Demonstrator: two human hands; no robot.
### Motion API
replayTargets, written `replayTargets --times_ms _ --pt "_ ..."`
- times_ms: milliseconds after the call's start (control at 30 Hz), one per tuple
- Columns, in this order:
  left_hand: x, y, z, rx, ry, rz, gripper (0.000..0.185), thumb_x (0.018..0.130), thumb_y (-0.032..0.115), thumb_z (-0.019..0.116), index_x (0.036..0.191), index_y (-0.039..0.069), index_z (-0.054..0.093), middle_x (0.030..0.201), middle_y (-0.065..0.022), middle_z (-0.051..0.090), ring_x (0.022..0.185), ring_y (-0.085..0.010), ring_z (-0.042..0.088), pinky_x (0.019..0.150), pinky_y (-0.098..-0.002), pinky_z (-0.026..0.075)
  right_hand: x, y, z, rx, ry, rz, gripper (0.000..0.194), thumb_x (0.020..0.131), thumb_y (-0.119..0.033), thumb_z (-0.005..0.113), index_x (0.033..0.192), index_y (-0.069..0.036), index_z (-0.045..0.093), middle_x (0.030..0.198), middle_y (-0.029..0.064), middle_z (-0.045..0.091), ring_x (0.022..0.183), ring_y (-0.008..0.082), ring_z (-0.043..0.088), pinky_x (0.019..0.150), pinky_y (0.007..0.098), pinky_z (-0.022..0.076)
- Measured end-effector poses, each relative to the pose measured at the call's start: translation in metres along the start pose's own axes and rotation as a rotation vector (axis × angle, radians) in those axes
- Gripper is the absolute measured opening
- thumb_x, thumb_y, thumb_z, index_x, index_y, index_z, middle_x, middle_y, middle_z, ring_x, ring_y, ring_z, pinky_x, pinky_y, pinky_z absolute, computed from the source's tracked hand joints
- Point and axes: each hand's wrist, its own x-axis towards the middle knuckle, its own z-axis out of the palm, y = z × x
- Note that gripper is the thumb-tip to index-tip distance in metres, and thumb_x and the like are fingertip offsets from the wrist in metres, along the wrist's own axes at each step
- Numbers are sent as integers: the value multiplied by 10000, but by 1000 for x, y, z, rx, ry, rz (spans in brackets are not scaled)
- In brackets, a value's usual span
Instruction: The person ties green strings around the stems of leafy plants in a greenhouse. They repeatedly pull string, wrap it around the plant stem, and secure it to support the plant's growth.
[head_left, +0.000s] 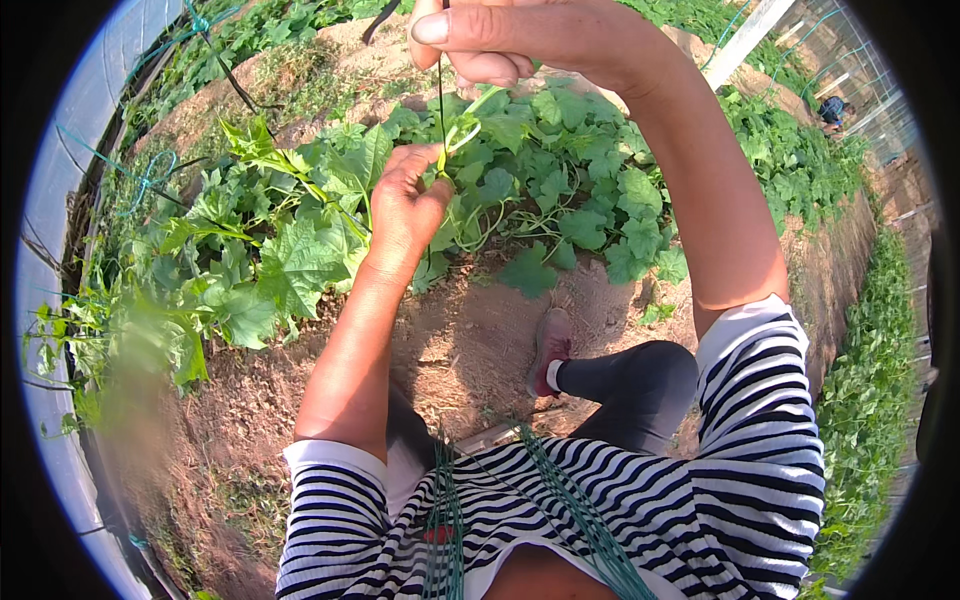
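My left hand (409, 195) pinches a pale green vine stem (448, 146) between thumb and fingers, beside a taut black cord (441, 105). Above it, at the top edge of the view, my right hand (495, 37) has its thumb and fingers closed on the upper part of that cord. A loose black end (379, 21) sticks out to the left of the right thumb. Broad lobed vine leaves (585, 187) spread behind and below both hands. To the left, another leafy shoot (300, 176) climbs along a slanting black cord (232, 82).
Plastic greenhouse sheeting (52, 315) curves along the left, with teal twine (150, 180) knotted near it. A white post (746, 45) leans at upper right. Beyond it, a person (832, 112) is partly visible. Bundled green strings (577, 525) hang over my striped shirt (637, 495).
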Motion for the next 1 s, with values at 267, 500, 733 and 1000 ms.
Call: replayTargets --times_ms 267,500,733,1000 --pt "-10 11 -8 -749 -323 -231 180 758 74 575 938 67 582 823 -19 606 601 -52 465 629 -187 394 22 45 -23 -4 -150 30 290 810 -314 449 711 -60 547 579 -16 466 522 82 425 564 232 359" --pt "5 -1 -18 -1030 -146 -224 178 774 161 605 911 54 572 766 -7 592 511 -68 424 515 -214 398 11 49 12 458 108 198 399 884 -369 318 813 -44 540 637 8 489 589 91 431 597 237 364" --pt "8 8 -14 -525 73 -219 263 798 87 562 1060 63 579 816 -7 610 606 -28 474 554 -191 399 -3 12 10 143 28 -85 454 817 -468 437 917 -42 559 542 -32 403 528 55 386 517 200 298" --pt "0 38 -8 -527 -216 84 211 746 -70 516 919 22 594 847 -14 603 730 -65 523 664 -197 415 12 1 -20 50 222 -15 266 800 -282 528 851 -31 600 803 69 589 663 104 498 556 236 404"
